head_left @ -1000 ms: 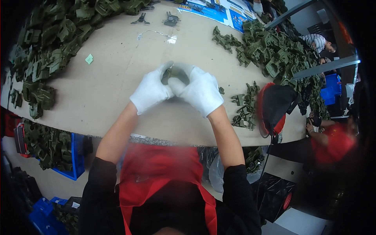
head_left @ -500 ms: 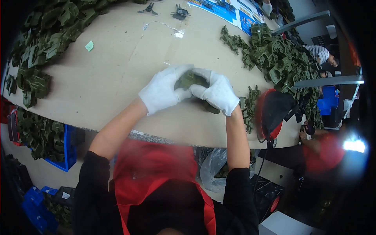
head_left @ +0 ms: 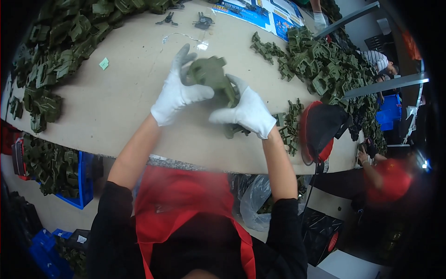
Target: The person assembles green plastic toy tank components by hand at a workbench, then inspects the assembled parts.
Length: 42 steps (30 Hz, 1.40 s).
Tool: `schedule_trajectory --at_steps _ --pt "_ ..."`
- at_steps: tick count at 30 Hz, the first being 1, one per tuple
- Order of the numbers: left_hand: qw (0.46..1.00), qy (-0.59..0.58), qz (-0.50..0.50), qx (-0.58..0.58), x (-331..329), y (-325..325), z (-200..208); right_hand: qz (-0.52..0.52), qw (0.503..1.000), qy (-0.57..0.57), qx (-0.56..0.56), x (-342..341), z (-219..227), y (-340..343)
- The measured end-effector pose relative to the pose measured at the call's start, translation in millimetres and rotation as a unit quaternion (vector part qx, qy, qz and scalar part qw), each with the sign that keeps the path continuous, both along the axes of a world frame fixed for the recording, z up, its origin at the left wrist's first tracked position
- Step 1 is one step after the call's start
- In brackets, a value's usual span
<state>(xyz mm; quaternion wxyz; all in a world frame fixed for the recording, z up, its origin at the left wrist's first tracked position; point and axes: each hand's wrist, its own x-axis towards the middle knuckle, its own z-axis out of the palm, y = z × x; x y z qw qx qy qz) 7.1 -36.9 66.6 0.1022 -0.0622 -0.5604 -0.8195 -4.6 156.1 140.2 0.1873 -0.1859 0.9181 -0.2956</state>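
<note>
Above the table, a dark green moulded plastic part (head_left: pixel 209 73), slightly blurred, is between my two white-gloved hands. My right hand (head_left: pixel 248 109) has its fingers at the part's lower right side and seems to hold it there. On the other side my left hand (head_left: pixel 179 90) is open, with thumb and fingers spread around the part's left edge. Beneath my right hand, another green piece (head_left: pixel 231 131) shows partly; the glove hides the rest.
Heaps of green parts lie at the far left (head_left: pixel 60 51) and right (head_left: pixel 320 65) of the table. A black and red bag-like object (head_left: pixel 320 132) stands at the right. Two small dark assemblies and a blue printed sheet (head_left: pixel 260 18) lie at the back. Blue crates hold parts below left.
My hands have moved apart, the left one opening. The green part has risen into view, farther up and left. At the back, another person's gloved hand has come further in.
</note>
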Motion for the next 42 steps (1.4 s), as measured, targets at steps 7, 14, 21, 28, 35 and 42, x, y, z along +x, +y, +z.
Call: schedule_trajectory --at_steps 7,14,21,28,35,42 --pt "0.988 -0.098 -0.116 0.030 11 2 17 -0.095 0.903 -0.216 -0.358 10 -34 -21" --pt "0.994 -0.033 -0.093 -0.051 16 6 20 -0.092 0.891 -0.159 -0.415 21 -37 -17" --pt "0.987 -0.083 -0.064 0.119 12 20 11 -0.137 0.774 -0.182 -0.590 19 -51 -17" --pt "0.954 -0.081 -0.139 -0.254 29 6 36 -0.088 0.916 -0.095 -0.379 28 -51 3" --pt "0.872 0.139 -0.026 -0.469 42 14 33 0.038 0.972 0.113 -0.203 31 25 46" --pt "0.836 0.153 -0.015 -0.526 42 4 19 0.110 0.978 0.171 -0.040 36 16 15"
